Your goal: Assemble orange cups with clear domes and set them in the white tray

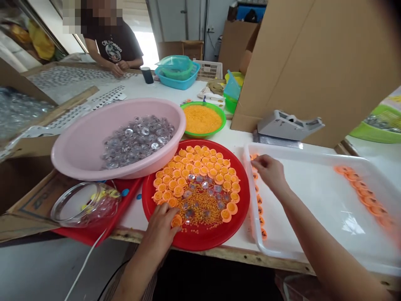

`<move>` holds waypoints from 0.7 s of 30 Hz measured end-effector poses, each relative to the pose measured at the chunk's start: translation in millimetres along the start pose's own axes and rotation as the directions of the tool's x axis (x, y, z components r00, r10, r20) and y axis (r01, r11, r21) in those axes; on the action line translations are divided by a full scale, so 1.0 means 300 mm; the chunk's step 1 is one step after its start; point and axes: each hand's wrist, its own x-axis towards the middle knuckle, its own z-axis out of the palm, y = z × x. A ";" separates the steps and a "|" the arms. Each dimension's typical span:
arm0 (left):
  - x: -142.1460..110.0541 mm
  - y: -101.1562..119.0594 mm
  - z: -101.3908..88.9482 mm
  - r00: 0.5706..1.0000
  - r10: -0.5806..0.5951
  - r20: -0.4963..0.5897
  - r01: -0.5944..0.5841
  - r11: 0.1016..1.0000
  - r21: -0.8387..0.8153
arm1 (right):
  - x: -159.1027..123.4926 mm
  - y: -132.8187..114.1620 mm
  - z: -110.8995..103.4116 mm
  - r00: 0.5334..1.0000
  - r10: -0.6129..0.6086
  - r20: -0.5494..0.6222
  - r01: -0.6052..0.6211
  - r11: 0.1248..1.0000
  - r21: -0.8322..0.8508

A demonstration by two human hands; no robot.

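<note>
My left hand [161, 223] is at the near left rim of a round red tray [203, 242], its thumb and forefinger closed around a small round orange cup [176, 220]. Many similar orange cups, small yellow beads [200, 205] and clear domes [205, 184] lie in that tray. Over the left side of a white rectangular tray [307, 200], my right hand [271, 171] pinches at an orange piece [253, 158], partly hidden by the fingers. Below it runs a column of orange pieces with dark marks [260, 210]; another row [363, 190] lies at the right.
A pink basin [78, 138] of clear domes stands behind left, overhanging the red tray. Behind is a green bowl [202, 134] of yellow beads. A tape dispenser [288, 125] stands before a cardboard panel [313, 62]. A person [114, 46] sits across the table.
</note>
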 end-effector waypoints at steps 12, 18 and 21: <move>-0.024 -0.013 -0.023 0.985 0.158 -0.075 -0.164 0.982 -0.092 | -0.224 -0.225 0.299 0.729 -0.410 0.548 0.493 0.870 -0.004; 0.014 0.039 -0.019 0.967 0.219 -0.128 -0.243 0.942 -0.232 | -0.302 -0.249 0.209 0.796 -0.374 0.476 0.372 0.922 0.103; 0.033 0.079 -0.010 0.965 0.238 -0.108 -0.261 0.882 -0.391 | -0.381 -0.272 0.165 0.847 -0.256 0.466 0.100 0.937 0.334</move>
